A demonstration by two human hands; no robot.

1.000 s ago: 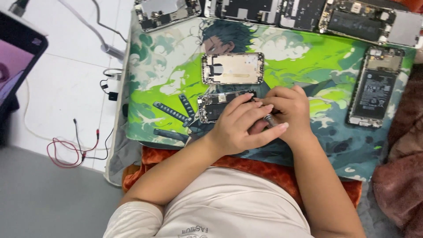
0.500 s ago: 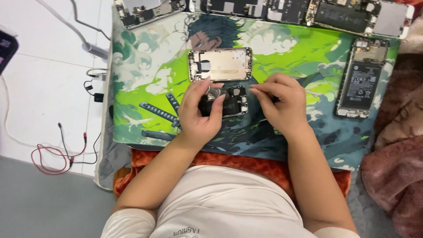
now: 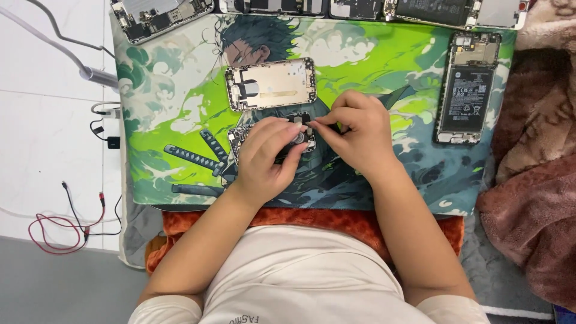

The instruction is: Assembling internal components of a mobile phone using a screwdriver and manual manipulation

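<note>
Dark metal and circuitry show in the opened phone (image 3: 273, 139) lying flat on the green printed mat (image 3: 168, 108), its long axis running left to right under both hands. The left hand (image 3: 267, 159) curls over it from the near side, fingers closed on its frame. The right hand (image 3: 354, 135) sits just beside its right end, thumb and forefinger pinched together on something too small to tell. Just beyond the hands lies a pale back housing (image 3: 270, 84); well off to the right, another phone with its battery exposed (image 3: 468, 87).
</note>
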